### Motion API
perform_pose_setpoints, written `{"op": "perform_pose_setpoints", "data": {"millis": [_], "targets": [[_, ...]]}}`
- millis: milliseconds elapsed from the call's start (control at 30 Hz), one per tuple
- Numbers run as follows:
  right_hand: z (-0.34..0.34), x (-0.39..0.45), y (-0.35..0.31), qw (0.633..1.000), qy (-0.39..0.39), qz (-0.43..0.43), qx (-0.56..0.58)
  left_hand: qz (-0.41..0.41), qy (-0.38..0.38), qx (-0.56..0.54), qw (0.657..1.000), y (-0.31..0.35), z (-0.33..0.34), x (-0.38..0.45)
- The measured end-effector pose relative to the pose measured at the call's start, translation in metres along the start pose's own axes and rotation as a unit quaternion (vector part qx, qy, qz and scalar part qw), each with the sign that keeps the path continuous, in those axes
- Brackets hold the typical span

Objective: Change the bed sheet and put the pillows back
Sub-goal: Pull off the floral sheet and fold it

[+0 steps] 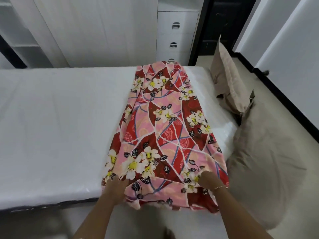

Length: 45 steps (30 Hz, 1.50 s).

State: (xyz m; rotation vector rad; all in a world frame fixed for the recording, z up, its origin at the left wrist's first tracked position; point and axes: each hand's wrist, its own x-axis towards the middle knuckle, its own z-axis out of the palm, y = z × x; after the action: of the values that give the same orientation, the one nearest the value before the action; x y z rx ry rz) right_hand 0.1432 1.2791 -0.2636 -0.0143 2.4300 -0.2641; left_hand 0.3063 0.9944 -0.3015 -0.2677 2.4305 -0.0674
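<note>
A folded red and pink flowered bed sheet [165,128] lies as a long strip across the right part of the bare white mattress [57,128], its near end hanging over the bed's front edge. My left hand [116,184] grips the sheet's near left corner. My right hand [209,179], with a thin bracelet at the wrist, grips the near right corner. Two beige pillows lean against the bed's right end: one [227,80] stands upright further back, the other [262,157] slumps on the floor close to me.
White wardrobe doors and a drawer unit [176,33] with metal handles stand behind the bed. A dark doorway [217,26] is to their right. A white wall with a black skirting strip [283,94] runs along the right side. Pale floor lies beneath me.
</note>
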Motion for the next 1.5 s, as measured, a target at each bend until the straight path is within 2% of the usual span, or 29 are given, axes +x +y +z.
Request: {"op": "perform_pose_setpoints", "data": {"millis": [67, 167, 233, 367, 533, 667, 700, 733, 767, 833, 867, 933, 1000, 1067, 1133, 1167, 1200, 1233, 1267, 1300, 1333, 1367, 1433, 1500], "targets": [[-0.004, 0.021, -0.021, 0.999, 0.021, -0.035, 0.010, -0.003, 0.024, -0.020, 1.000, 0.002, -0.021, 0.017], [-0.012, 0.044, -0.062, 0.993, 0.012, -0.116, 0.005, 0.000, 0.057, -0.055, 0.997, -0.004, -0.048, 0.049], [-0.019, 0.066, -0.096, 0.989, -0.003, -0.145, -0.001, -0.005, 0.086, -0.124, 0.989, -0.015, -0.065, 0.078], [-0.020, 0.127, -0.161, 0.976, -0.009, -0.217, 0.009, -0.033, 0.126, -0.318, 0.939, -0.042, -0.089, 0.152], [-0.014, 0.208, -0.249, 0.960, -0.016, -0.263, 0.089, -0.094, 0.214, -0.423, 0.875, -0.071, -0.129, 0.245], [-0.008, 0.257, -0.303, 0.943, -0.007, -0.311, 0.121, -0.144, 0.203, -0.507, 0.825, -0.089, -0.134, 0.312], [-0.007, 0.267, -0.312, 0.939, -0.002, -0.317, 0.134, -0.173, 0.194, -0.543, 0.799, -0.092, -0.135, 0.323], [-0.005, 0.275, -0.320, 0.935, 0.004, -0.322, 0.146, -0.201, 0.174, -0.603, 0.752, -0.094, -0.141, 0.329], [-0.002, 0.284, -0.326, 0.932, 0.005, -0.323, 0.162, -0.215, 0.136, -0.681, 0.687, -0.097, -0.145, 0.336], [0.002, 0.296, -0.335, 0.933, 0.010, -0.294, 0.207, -0.201, 0.039, -0.824, 0.529, -0.100, -0.157, 0.341], [0.003, 0.300, -0.340, 0.932, 0.020, -0.270, 0.239, -0.171, 0.005, -0.864, 0.474, -0.102, -0.164, 0.340], [0.001, 0.302, -0.350, 0.916, 0.059, -0.211, 0.337, -0.096, -0.004, -0.903, 0.418, -0.100, -0.175, 0.341], [-0.006, 0.297, -0.358, 0.894, 0.072, -0.196, 0.397, -0.058, 0.013, -0.926, 0.373, -0.092, -0.183, 0.347], [-0.010, 0.295, -0.364, 0.910, 0.079, -0.215, 0.346, -0.037, 0.007, -0.942, 0.334, -0.088, -0.193, 0.350], [-0.010, 0.301, -0.366, 0.938, 0.113, -0.204, 0.255, -0.050, -0.004, -0.962, 0.268, -0.091, -0.193, 0.354], [-0.010, 0.306, -0.366, 0.949, 0.130, -0.195, 0.212, -0.067, 0.020, -0.960, 0.271, -0.092, -0.189, 0.357], [-0.012, 0.309, -0.366, 0.954, 0.144, -0.185, 0.187, -0.090, 0.066, -0.942, 0.316, -0.093, -0.181, 0.362], [-0.013, 0.311, -0.364, 0.953, 0.160, -0.171, 0.190, -0.118, 0.134, -0.893, 0.413, -0.096, -0.175, 0.363], [-0.014, 0.313, -0.362, 0.947, 0.187, -0.161, 0.208, -0.153, 0.222, -0.793, 0.547, -0.101, -0.169, 0.364], [-0.016, 0.312, -0.360, 0.932, 0.222, -0.149, 0.244, -0.185, 0.294, -0.659, 0.667, -0.106, -0.161, 0.367], [-0.018, 0.309, -0.359, 0.911, 0.263, -0.139, 0.287, -0.220, 0.345, -0.526, 0.746, -0.114, -0.152, 0.369], [-0.018, 0.306, -0.358, 0.884, 0.305, -0.130, 0.330, -0.261, 0.353, -0.455, 0.775, -0.121, -0.146, 0.369], [-0.019, 0.297, -0.362, 0.839, 0.367, -0.129, 0.380, -0.324, 0.298, -0.428, 0.789, -0.134, -0.142, 0.365], [-0.017, 0.290, -0.371, 0.824, 0.381, -0.151, 0.390, -0.314, 0.242, -0.435, 0.809, -0.144, -0.141, 0.364]]}}
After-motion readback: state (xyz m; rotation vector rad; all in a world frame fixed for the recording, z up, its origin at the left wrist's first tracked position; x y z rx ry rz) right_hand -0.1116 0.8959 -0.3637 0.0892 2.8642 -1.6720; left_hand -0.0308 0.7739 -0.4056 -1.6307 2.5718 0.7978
